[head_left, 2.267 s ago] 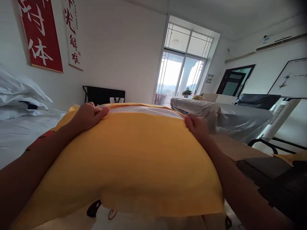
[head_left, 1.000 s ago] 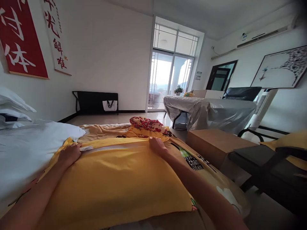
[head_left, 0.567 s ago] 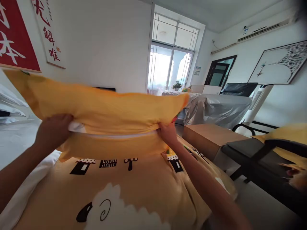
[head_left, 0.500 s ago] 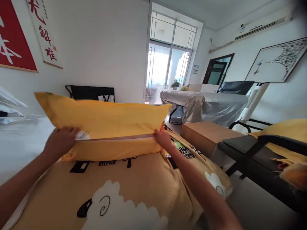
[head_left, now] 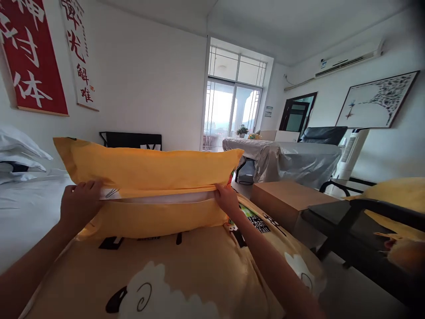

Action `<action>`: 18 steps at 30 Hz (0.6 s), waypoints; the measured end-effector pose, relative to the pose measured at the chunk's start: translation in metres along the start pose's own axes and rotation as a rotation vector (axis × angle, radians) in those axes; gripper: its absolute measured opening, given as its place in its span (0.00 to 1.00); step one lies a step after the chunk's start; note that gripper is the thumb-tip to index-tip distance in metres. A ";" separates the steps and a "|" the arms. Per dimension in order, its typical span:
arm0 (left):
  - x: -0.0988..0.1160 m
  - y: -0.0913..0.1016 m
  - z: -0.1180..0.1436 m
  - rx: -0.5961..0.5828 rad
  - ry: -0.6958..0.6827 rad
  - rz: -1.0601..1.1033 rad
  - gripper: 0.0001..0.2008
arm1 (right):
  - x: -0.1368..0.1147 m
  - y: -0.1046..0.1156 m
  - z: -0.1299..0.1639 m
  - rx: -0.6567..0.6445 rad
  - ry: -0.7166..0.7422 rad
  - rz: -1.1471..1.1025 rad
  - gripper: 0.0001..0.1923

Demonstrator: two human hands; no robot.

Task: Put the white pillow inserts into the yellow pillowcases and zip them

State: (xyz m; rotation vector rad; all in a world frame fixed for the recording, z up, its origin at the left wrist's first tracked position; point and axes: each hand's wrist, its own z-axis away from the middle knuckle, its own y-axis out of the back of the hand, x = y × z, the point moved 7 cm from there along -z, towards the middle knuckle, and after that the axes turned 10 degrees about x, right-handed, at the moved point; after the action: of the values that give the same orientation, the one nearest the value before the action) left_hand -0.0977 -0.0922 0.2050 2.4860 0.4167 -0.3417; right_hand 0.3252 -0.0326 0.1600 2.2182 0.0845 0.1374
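A yellow pillowcase (head_left: 159, 170) stands on edge across the bed, its long opening facing me. Inside the gap, a strip of white pillow (head_left: 172, 197) shows. My left hand (head_left: 81, 199) is closed on the left end of the opening, by a small white patch with dark lines. At the right end of the opening, my right hand (head_left: 227, 199) pinches the upper edge. The fingertips of both hands are partly hidden by the fabric. Below lies a tan duvet (head_left: 186, 266) printed with a white sheep and black shapes.
White bedding (head_left: 29, 204) lies on the left. To the right stand a cardboard box (head_left: 292, 195) and a black armchair (head_left: 352, 221) with yellow fabric on it. Farther back is a table under plastic sheeting (head_left: 299, 159).
The pillowcase opening gapes wider, showing more white inside. The room sits lower in the picture as the head view has tilted up. Both hands keep their hold.
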 end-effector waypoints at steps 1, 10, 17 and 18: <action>0.003 -0.004 0.003 -0.012 -0.030 0.035 0.16 | 0.000 0.000 0.003 0.002 0.008 -0.007 0.21; 0.032 -0.059 0.054 -0.376 -0.166 0.269 0.18 | -0.017 -0.035 0.031 -0.144 0.092 -0.071 0.12; -0.009 -0.008 0.061 -0.008 -0.087 0.191 0.17 | 0.017 0.030 0.047 -0.181 0.231 -0.523 0.11; -0.012 0.000 0.067 0.032 -0.061 0.211 0.17 | 0.027 0.050 0.043 -0.071 0.229 -0.625 0.12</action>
State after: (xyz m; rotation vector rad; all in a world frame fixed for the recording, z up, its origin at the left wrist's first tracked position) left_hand -0.1188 -0.1342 0.1562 2.5148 0.1225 -0.3393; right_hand 0.3586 -0.0944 0.1759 1.9973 0.8712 0.0440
